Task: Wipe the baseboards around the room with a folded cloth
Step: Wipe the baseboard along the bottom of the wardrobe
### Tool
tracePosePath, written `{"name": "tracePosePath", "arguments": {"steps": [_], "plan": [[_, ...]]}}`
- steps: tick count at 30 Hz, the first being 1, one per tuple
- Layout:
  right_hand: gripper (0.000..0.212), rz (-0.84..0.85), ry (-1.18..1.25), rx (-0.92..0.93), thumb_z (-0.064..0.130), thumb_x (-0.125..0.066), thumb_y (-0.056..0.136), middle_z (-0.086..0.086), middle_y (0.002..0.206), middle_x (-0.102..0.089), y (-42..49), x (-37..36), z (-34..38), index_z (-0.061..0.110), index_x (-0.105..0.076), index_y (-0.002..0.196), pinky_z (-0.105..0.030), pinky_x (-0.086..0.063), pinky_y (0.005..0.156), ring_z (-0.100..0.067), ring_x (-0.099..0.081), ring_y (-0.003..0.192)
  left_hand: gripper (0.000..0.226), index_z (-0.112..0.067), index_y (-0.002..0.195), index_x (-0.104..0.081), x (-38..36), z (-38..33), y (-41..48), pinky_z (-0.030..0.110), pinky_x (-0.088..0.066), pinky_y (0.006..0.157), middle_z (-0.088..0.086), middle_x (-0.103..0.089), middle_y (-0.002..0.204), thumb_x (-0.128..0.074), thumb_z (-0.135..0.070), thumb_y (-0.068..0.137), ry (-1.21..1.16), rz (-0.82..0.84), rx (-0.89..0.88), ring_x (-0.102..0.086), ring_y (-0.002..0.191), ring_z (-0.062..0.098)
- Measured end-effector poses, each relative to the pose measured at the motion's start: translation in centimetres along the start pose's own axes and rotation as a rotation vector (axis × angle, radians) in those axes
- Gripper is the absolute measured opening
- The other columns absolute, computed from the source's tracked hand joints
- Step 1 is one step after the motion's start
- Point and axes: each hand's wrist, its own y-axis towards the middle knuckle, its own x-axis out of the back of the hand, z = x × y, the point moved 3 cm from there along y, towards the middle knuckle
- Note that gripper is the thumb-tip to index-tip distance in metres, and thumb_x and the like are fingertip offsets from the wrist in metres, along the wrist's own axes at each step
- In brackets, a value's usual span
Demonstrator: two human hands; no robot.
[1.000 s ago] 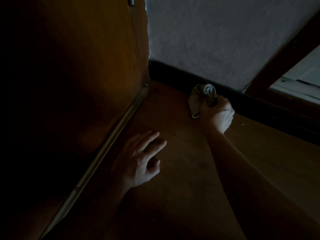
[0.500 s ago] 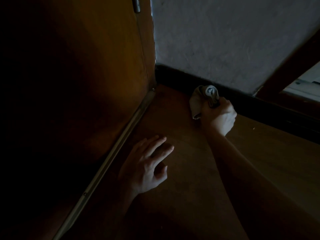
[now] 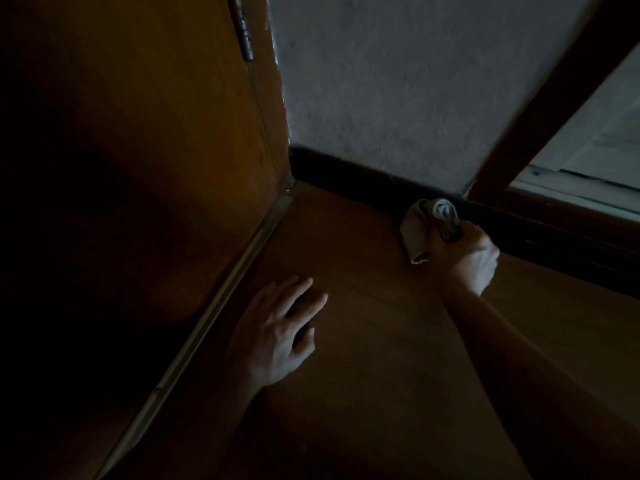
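A dark baseboard [image 3: 349, 174] runs along the foot of the grey wall, from the corner at the door toward the right. My right hand [image 3: 471, 258] grips a bunched pale cloth [image 3: 420, 230] and holds it against the baseboard, just below a dark wooden frame post. My left hand [image 3: 277, 337] rests flat on the brown floor with its fingers spread, well to the left of the cloth. The room is dim.
A brown wooden door [image 3: 156, 133] with a metal hinge [image 3: 244, 32] stands on the left, a metal strip [image 3: 221, 296] along its foot. A dark frame post [image 3: 540, 109] slants up at the right, beside a pale window [image 3: 595, 140].
My right hand has slid the cloth to the right along the baseboard, away from the corner. My left hand has stayed flat on the floor.
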Motion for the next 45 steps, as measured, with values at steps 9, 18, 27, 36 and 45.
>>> {"name": "tracePosePath", "arguments": {"steps": [9,18,27,36,45], "plan": [[0.025,0.05,0.035,-0.049,0.043,-0.06,0.082,-0.005,0.09,-0.069,0.0,-0.7,1.4,0.02,-0.069,0.089,-0.032,-0.042,0.068,-0.033,-0.066,0.084,0.061,-0.043,0.149,-0.04,-1.2,-2.2,-0.3,0.047,-0.022,0.121,-0.002,-0.028,0.163,-0.045,-0.058,0.09,-0.009,-0.016,0.164,-0.026,0.149,0.02],[0.025,0.032,0.032,-0.049,0.043,-0.061,0.082,-0.003,0.088,-0.069,-0.1,-1.0,1.2,0.02,-0.069,0.087,-0.032,-0.042,0.067,-0.029,-0.066,0.083,0.062,-0.038,0.147,-0.046,-1.3,-2.4,-0.3,0.054,-0.031,0.117,0.002,-0.035,0.16,-0.048,-0.057,0.088,-0.005,-0.051,0.155,-0.033,0.147,0.025],[0.023,0.121,0.047,-0.046,0.04,-0.06,0.087,-0.003,0.095,-0.069,-1.0,-4.0,5.7,0.019,-0.069,0.09,-0.041,-0.054,0.075,-0.028,-0.065,0.089,0.064,-0.042,0.147,-0.044,-1.4,-2.3,-0.2,0.05,-0.03,0.117,0.0,-0.033,0.16,-0.045,-0.06,0.086,0.017,-0.053,0.17,-0.032,0.146,0.023],[0.025,0.103,-0.001,0.065,0.036,-0.065,0.085,-0.007,0.099,-0.068,-0.1,-1.3,3.3,0.014,-0.068,0.097,-0.034,-0.046,0.072,-0.03,-0.065,0.09,0.062,-0.04,0.146,-0.047,-1.7,-2.1,-0.4,0.047,-0.025,0.119,0.0,-0.035,0.159,-0.049,-0.058,0.087,0.01,-0.085,0.143,-0.03,0.146,0.021],[0.028,-0.046,-0.042,-0.022,0.039,-0.062,0.085,-0.008,0.088,-0.068,0.4,4.2,-2.5,0.012,-0.067,0.087,-0.032,-0.041,0.068,-0.031,-0.065,0.082,0.06,-0.04,0.145,-0.047,-1.9,-2.1,-0.1,0.05,-0.026,0.119,0.0,-0.036,0.158,-0.042,-0.059,0.088,0.026,-0.056,0.148,-0.032,0.146,0.024]]}}
